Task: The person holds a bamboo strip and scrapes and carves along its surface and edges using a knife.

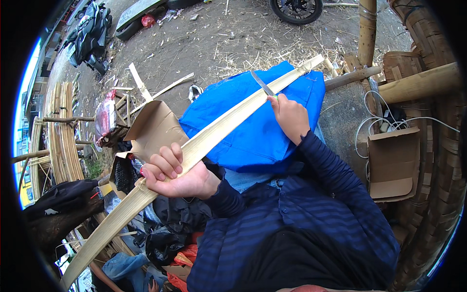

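A long pale bamboo strip runs slantwise across my lap, from the lower left up to the far right. My left hand is wrapped round its lower half, palm turned up and fingers curled over. My right hand grips a knife whose handle is mostly hidden in the fist; a bit of green shows by the blade. The knife blade points up and left, lying against or just over the strip's upper part. Beneath the strip a blue cloth covers my knees.
An open cardboard box stands left of the cloth. Bundled bamboo strips lean farther left. On the right are a cardboard piece, white cable and a bamboo pole. Plastic bags lie lower left; a motorbike is parked beyond.
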The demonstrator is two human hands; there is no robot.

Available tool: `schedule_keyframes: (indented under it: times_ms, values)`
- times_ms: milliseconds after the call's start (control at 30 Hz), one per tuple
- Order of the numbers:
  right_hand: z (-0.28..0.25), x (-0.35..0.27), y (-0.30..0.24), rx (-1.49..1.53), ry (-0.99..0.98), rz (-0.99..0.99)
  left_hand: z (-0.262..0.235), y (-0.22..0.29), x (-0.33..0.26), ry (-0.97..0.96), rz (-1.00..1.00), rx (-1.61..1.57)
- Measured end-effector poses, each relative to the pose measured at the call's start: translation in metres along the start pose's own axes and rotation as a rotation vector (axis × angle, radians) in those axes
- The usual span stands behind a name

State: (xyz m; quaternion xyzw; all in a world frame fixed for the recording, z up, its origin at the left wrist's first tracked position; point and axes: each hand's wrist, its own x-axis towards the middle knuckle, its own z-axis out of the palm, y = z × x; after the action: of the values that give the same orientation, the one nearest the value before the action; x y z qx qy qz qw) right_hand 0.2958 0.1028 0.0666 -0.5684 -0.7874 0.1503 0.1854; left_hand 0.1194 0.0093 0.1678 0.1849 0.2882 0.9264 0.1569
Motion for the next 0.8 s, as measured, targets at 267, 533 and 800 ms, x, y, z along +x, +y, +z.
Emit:
schedule_keyframes:
  times_ms: [267, 533, 800]
  values:
    - [0.002, -0.025, -0.036, 0.102, -0.068, -0.088, -0.014, 0.006, 0.017, -0.003, 0.014, 0.124]
    - [-0.017, -0.025, -0.042, 0.189, -0.111, -0.142, -0.012, 0.009, 0.02, -0.128, 0.071, 0.117]
    - [-0.019, -0.02, -0.031, 0.196, -0.03, -0.05, -0.023, 0.0, 0.018, -0.592, 0.07, -0.24]
